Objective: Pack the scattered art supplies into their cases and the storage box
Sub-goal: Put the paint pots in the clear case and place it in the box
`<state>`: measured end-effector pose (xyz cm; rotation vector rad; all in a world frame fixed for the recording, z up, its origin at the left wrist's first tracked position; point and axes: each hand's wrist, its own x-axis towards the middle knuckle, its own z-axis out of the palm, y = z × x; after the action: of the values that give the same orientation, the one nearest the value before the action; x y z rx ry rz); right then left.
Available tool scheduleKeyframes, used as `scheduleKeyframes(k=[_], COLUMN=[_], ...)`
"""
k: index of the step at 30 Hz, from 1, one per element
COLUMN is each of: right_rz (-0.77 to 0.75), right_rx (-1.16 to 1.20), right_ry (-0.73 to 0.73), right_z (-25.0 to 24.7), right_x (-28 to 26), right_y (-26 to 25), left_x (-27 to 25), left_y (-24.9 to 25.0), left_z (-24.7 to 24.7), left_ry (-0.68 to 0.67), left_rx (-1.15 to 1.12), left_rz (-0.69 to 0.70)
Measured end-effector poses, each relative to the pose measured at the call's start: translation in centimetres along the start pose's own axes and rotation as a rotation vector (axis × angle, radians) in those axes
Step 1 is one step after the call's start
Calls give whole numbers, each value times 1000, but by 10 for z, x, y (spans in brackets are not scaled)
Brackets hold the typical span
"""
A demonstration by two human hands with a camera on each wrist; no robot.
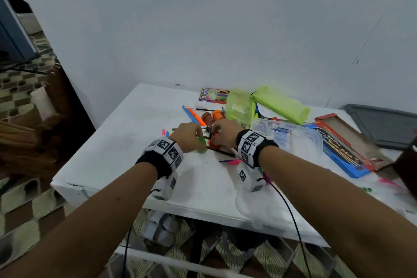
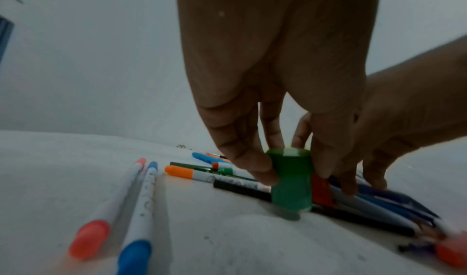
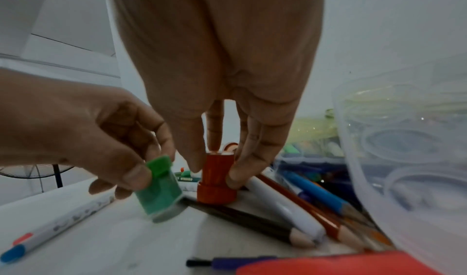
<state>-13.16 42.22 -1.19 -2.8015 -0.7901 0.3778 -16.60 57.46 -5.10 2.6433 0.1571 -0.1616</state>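
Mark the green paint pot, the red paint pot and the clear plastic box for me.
green paint pot (image 2: 290,187), left wrist view, on its side wall.
red paint pot (image 3: 216,181), right wrist view, on its body.
clear plastic box (image 1: 300,140), head view, on its lid.

No legible text; print on markers (image 2: 141,195), boxes (image 1: 338,149) blurred.

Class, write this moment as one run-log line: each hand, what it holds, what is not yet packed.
left hand: pinches green stamp | right hand: pinches red stamp | unpacked: both stamps at table
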Motion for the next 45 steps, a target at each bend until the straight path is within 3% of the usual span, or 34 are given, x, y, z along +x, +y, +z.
scheduleKeyframes(k=[7, 11, 17, 21, 28, 30, 35, 45], right_rz=[87, 170, 248, 335, 416, 407, 314, 238], right_rx=[193, 635, 1095, 1232, 935, 898, 530, 159], right_ry=[51, 72, 307, 465, 561, 519, 368, 183], right_z=[2, -17, -25, -13, 2, 5, 10, 20], right_x=[-2, -36, -125, -179, -216, -217, -212, -194], right_y=[10, 25, 71, 107, 164, 174, 187, 187], left_x=[-14, -30, -51, -55, -54, -51, -45, -36], left_y=[-8, 7, 55, 95, 166, 182, 205, 217], left_z=[-14, -16, -7, 7, 25, 32, 55, 76], left_ry=[152, 187, 130, 46, -143, -187, -251, -262], left_rx=[-501, -719, -785, -699, -390, -291, 7, 142], left_rz=[-85, -7, 109, 199, 441, 502, 590, 611])
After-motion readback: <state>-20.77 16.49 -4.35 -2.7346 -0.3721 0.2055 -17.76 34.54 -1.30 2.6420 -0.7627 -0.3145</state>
